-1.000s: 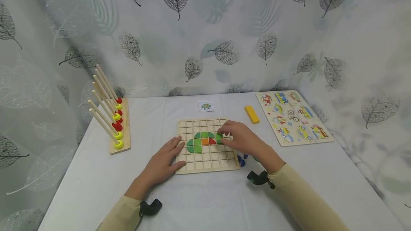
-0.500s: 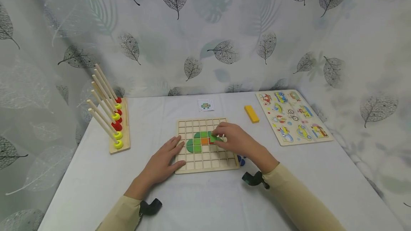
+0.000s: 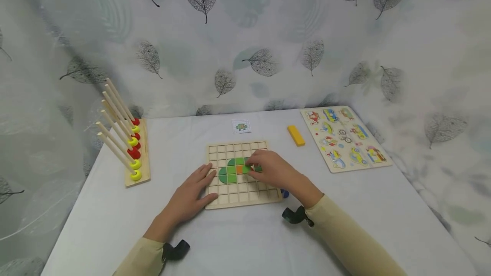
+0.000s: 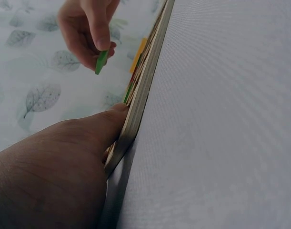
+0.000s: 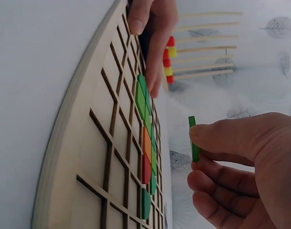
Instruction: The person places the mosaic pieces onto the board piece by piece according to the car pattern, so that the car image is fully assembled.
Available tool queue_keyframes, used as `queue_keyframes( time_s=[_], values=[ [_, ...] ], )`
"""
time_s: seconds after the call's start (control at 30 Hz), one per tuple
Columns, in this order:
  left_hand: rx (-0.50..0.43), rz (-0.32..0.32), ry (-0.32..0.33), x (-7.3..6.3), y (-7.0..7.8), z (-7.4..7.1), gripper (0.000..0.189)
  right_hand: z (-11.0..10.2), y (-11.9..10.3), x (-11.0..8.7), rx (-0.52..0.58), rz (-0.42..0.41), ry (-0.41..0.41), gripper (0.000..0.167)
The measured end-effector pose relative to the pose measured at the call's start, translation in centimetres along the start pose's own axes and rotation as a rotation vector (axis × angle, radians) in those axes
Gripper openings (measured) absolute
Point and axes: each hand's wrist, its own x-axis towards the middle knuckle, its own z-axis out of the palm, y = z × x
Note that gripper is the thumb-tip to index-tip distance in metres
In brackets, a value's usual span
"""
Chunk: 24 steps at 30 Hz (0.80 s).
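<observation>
The right hand point(image 3: 273, 168), pinching a green tile point(image 4: 101, 62), is now farther left over the grid board point(image 3: 232, 198) (the left hand point(image 3: 189, 195) rests, fingers extended, on its edge), so placing seems unfinished.

- Head view: soft grey light; faint shadow beside right sleeve point(image 3: 354, 237); backdrop point(image 3: 426, 54) blurred toward edges.
- Left wrist view: dimmer; left hand point(image 4: 59, 162) dark, fine moiré on cloth point(image 4: 221, 114).
- Right wrist view: dim; board point(image 5: 76, 114) looks bowed.

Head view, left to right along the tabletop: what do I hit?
Peg stand with rings → left hand → grid board → yellow block → picture puzzle board.
</observation>
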Motion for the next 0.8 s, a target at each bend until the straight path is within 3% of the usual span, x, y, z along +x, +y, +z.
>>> queue_keyframes(
  time_s=[0.23, 0.8],
  values=[
    [0.006, -0.002, -0.007, 0.2, 0.0, 0.0, 0.077, 0.8, -0.3, 0.2, 0.050, 0.059, -0.035, 0.024],
    [0.005, 0.006, 0.005, 0.1, 0.0, -0.2, 0.077, 2.6, -0.2, 1.0, -0.031, -0.010, -0.086, 0.018]
  ],
)
